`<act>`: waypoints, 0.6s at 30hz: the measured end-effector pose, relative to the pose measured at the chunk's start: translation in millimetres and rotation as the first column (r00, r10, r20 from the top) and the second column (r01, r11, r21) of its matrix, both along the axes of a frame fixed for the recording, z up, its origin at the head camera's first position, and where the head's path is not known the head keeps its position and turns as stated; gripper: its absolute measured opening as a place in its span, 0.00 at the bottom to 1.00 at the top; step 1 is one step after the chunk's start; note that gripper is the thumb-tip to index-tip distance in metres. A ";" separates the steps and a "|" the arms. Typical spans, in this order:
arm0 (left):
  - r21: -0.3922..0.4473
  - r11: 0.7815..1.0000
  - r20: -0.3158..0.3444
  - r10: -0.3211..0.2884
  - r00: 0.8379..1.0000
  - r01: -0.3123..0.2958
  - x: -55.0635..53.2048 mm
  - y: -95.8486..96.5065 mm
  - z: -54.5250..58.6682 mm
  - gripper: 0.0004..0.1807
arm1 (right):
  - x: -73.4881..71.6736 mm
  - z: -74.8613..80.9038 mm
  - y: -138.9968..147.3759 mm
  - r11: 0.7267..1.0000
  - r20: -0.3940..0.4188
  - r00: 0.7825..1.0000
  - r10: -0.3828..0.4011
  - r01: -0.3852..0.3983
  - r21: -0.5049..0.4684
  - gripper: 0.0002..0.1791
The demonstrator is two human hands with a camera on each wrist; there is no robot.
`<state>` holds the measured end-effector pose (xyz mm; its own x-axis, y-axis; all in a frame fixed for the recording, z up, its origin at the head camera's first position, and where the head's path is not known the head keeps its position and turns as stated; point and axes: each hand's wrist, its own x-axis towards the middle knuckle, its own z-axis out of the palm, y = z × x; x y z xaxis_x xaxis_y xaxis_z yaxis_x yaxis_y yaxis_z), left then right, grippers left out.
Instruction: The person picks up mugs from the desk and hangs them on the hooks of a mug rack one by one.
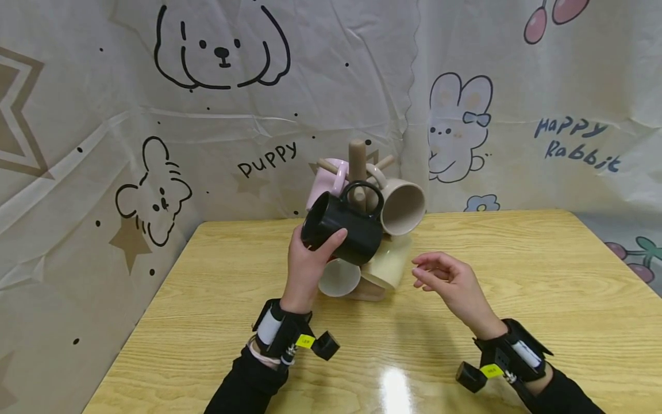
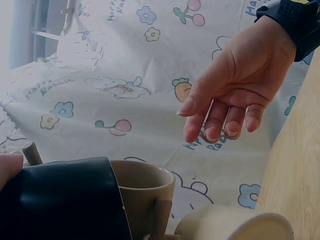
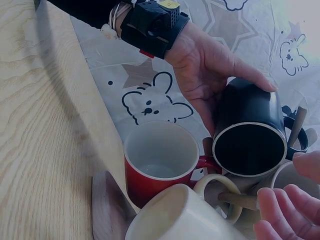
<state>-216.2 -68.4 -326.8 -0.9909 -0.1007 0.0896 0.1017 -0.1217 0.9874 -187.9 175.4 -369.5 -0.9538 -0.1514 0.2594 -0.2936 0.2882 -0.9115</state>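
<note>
My left hand (image 1: 305, 270) grips a black mug (image 1: 351, 227) from the left side, thumb across its wall. The mug is tilted in front of a wooden mug tree (image 1: 357, 156), its handle (image 1: 380, 201) upward and a peg end (image 1: 357, 198) showing inside the handle's loop in the head view. To the right and lower, my right hand (image 1: 452, 282) hangs in the air with loosely bent fingers and holds nothing. Nearest to it are a cream mug (image 1: 393, 261) and a beige mug (image 1: 403, 207), both on the tree.
A pink mug (image 1: 324, 185) hangs behind on the left. Low on the tree is a red mug (image 3: 162, 150) with a white inside. The tree's wooden base (image 3: 106, 207) stands on the light wood table (image 1: 207, 345). A printed cloth (image 1: 331, 103) rises behind the table.
</note>
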 end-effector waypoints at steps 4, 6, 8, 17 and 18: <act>-0.026 1.000 -0.001 -0.009 1.000 0.009 1.0 -0.9 -0.9 0.35 | -0.6 -0.6 0.7 1.000 0.008 1.000 0.006 -0.006 0.001 0.16; -0.045 0.999 -0.002 -0.009 1.000 0.008 0.9 -1.2 -1.4 0.37 | -0.7 -1.0 0.9 1.000 0.008 1.000 0.009 -0.009 0.000 0.16; -0.056 0.998 -0.007 -0.009 1.000 0.008 1.1 -1.8 -1.5 0.38 | -0.8 -1.2 0.9 1.000 0.012 1.000 0.010 -0.010 0.001 0.16; -0.126 0.992 -0.046 -0.010 0.999 0.004 2.9 -6.5 0.5 0.42 | -0.9 -1.8 1.3 1.000 0.022 1.000 0.011 -0.011 0.008 0.16; -0.132 0.991 -0.048 -0.006 0.999 0.000 3.3 -7.3 1.0 0.43 | -0.9 -1.9 1.5 1.000 0.023 1.000 0.012 -0.013 0.009 0.17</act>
